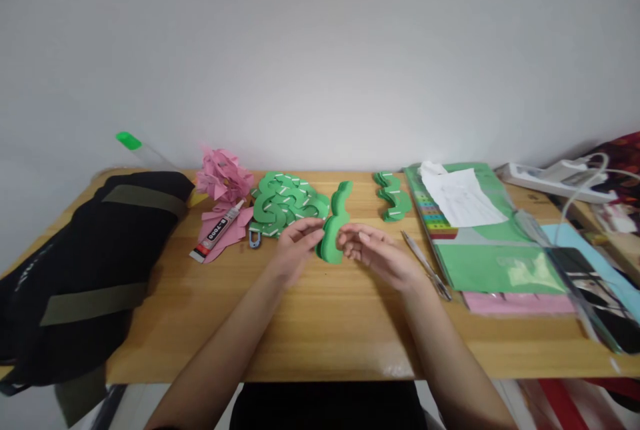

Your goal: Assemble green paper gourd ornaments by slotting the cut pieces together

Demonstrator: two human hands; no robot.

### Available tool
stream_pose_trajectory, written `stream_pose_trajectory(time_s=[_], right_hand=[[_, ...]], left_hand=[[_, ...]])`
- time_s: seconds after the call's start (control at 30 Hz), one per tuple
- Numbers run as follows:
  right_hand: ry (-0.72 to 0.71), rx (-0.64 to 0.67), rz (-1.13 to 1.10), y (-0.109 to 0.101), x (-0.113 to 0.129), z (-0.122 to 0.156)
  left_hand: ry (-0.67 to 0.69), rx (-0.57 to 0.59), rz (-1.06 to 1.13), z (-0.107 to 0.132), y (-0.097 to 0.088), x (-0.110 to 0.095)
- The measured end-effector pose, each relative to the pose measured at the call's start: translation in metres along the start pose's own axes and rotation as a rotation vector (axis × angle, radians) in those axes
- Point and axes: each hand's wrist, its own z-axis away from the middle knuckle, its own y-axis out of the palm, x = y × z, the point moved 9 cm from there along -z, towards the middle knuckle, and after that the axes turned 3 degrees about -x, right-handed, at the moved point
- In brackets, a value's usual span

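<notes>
A stack of wavy green paper cut-outs stands on edge over the middle of the wooden table. My left hand pinches its lower left side. My right hand pinches its lower right side, fingers curled. Behind my left hand lies a loose heap of green curved pieces with white stripes. A smaller pile of green wavy pieces lies behind my right hand.
A black bag covers the left end. Pink paper scraps, a glue tube and a small clip lie beside it. Scissors, sleeves of coloured paper and a white power strip lie right.
</notes>
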Motion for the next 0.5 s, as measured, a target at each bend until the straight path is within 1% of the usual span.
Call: stream_pose_trajectory(time_s=[0.1,0.17,0.23,0.27,0.3,0.33,0.4,0.43,0.47,0.5], right_hand=[[-0.006,-0.052,0.031,0.000,-0.005,-0.003],[-0.015,-0.088,0.053,0.000,-0.006,-0.004],[-0.030,-0.123,0.082,-0.001,-0.006,-0.003],[-0.039,-0.138,0.097,-0.002,-0.004,-0.003],[-0.045,-0.151,0.110,-0.002,-0.003,-0.003],[-0.051,-0.160,0.122,-0.002,-0.001,-0.003],[-0.066,-0.175,0.141,-0.003,0.002,-0.002],[-0.075,-0.182,0.148,-0.003,0.004,-0.002],[-0.084,-0.188,0.155,-0.004,0.006,-0.001],[-0.095,-0.195,0.162,-0.004,0.007,-0.001]], left_hand=[[0.157,-0.023,-0.205,0.003,0.004,-0.011],[0.267,0.006,-0.362,0.008,0.013,-0.019],[0.423,0.064,-0.558,0.015,0.025,-0.029],[0.478,0.076,-0.633,0.017,0.028,-0.032],[0.501,0.060,-0.673,0.018,0.027,-0.033],[0.485,0.020,-0.673,0.017,0.022,-0.032],[0.359,-0.074,-0.593,0.010,0.007,-0.025],[0.288,-0.092,-0.557,0.007,0.002,-0.019],[0.223,-0.077,-0.534,0.005,0.000,-0.013],[0.161,-0.033,-0.523,0.004,0.002,-0.006]])
